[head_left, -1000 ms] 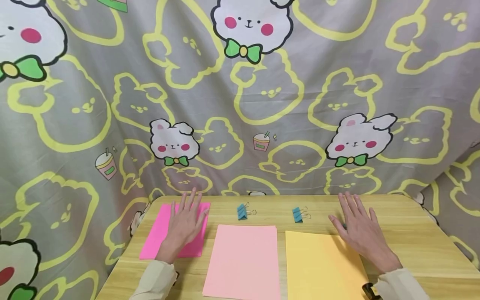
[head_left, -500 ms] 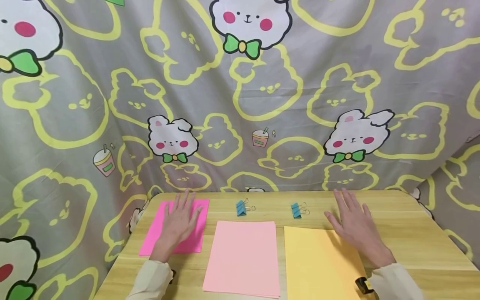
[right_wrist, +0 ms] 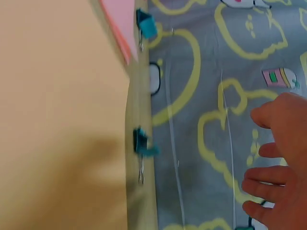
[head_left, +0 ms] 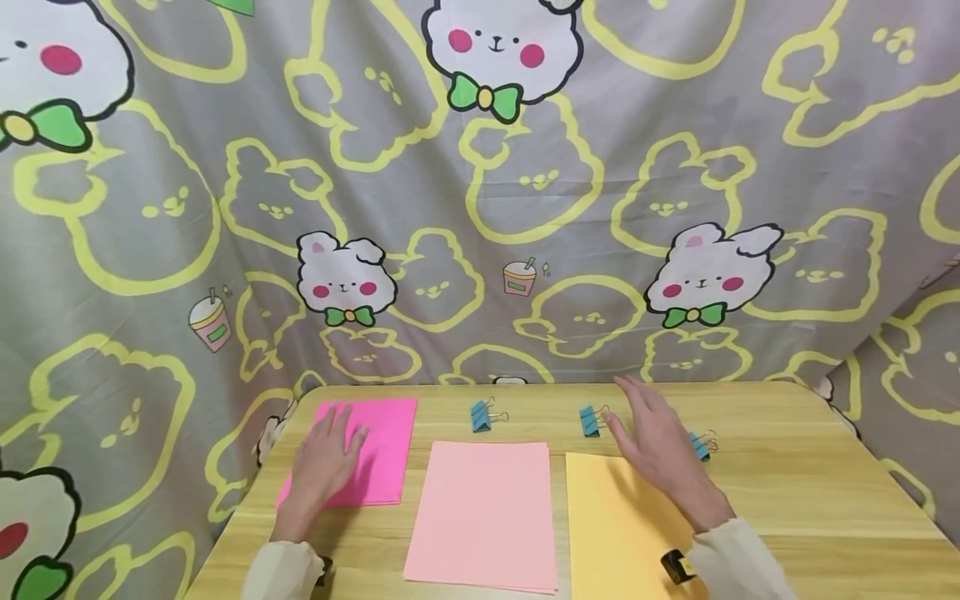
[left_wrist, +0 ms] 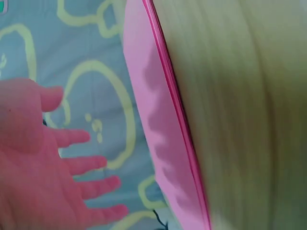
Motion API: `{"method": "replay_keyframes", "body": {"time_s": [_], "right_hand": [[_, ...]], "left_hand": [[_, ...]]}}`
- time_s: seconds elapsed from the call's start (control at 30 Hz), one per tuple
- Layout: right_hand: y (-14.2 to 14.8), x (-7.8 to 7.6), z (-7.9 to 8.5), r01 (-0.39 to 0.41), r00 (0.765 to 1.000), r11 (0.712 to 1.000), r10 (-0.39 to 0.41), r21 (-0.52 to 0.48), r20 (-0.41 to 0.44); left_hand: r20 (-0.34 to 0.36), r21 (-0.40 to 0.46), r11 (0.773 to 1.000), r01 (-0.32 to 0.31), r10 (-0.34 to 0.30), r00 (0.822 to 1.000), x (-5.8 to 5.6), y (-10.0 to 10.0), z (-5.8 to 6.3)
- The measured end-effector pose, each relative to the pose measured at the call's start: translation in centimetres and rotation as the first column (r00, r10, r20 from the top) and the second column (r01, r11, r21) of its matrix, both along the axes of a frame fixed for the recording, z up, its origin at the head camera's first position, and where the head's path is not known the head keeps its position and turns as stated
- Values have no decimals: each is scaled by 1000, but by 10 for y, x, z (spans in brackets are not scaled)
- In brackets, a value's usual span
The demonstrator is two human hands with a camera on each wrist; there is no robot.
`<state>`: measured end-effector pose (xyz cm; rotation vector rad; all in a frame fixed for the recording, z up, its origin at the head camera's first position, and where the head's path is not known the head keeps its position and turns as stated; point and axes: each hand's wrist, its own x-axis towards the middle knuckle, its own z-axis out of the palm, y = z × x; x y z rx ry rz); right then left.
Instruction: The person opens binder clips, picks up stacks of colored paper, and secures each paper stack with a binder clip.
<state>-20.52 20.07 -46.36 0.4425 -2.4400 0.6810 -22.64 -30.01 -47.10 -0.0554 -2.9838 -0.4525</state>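
My left hand (head_left: 321, 457) hovers over a stack of hot pink paper (head_left: 386, 450), fingers spread and nothing in them. In the left wrist view, the hand's shadow falls on that pink stack (left_wrist: 144, 86), whose layered edge shows. My right hand (head_left: 660, 446) is above the far part of the yellow paper (head_left: 607, 525), fingers extended and holding nothing. Its thumb tip comes close to the middle blue binder clip (head_left: 591, 422) in the head view. Another blue binder clip (head_left: 701, 447) shows partly behind this hand. A third blue binder clip (head_left: 481, 417) lies farther left.
Light pink paper (head_left: 483, 512) lies between the hot pink and yellow stacks on the wooden table (head_left: 817, 500). A grey curtain (head_left: 450, 192) with cartoon bears hangs right behind the table's far edge.
My right hand has moved left toward the middle clip, uncovering the right clip. My left hand has drawn back toward me and slightly left over the hot pink paper.
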Motion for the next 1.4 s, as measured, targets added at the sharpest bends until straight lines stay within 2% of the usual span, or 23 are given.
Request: {"method": "replay_keyframes", "body": {"time_s": [0.1,0.17,0.3,0.4,0.5,0.7,0.8,0.93,1.07,1.27,1.4], "right_hand": [[-17,-6,2,-30,998,998,32,-53,51],[-28,-11,2,-51,995,996,58,-77,82],[-53,-24,-2,-91,987,991,103,-95,121],[-72,-35,-6,-110,980,987,127,-117,155],[-92,-45,-12,-114,968,984,142,-140,207],[-133,-61,-24,-122,928,972,184,-203,325],[-151,-68,-28,-96,912,971,173,-218,372],[-168,-77,-33,-50,904,977,132,-206,407],[-179,-80,-31,-21,905,982,98,-187,414],[-188,-80,-27,32,899,987,40,-158,436],[-190,-80,-24,35,902,984,44,-175,429]], "left_hand": [[40,-4,998,-61,61,997,1,-11,0],[88,8,993,-115,114,990,2,-17,1],[184,29,976,-215,206,961,5,-25,1],[224,35,966,-255,241,944,6,-30,0],[228,46,961,-274,257,939,8,-34,-3],[216,33,955,-295,281,935,11,-41,-9],[203,14,952,-304,295,934,11,-45,-11],[193,7,952,-307,300,934,7,-49,-10],[207,15,951,-309,300,931,2,-51,-5],[286,38,944,-328,305,909,-1,-48,2],[294,43,934,-353,326,898,-2,-47,3]]}}
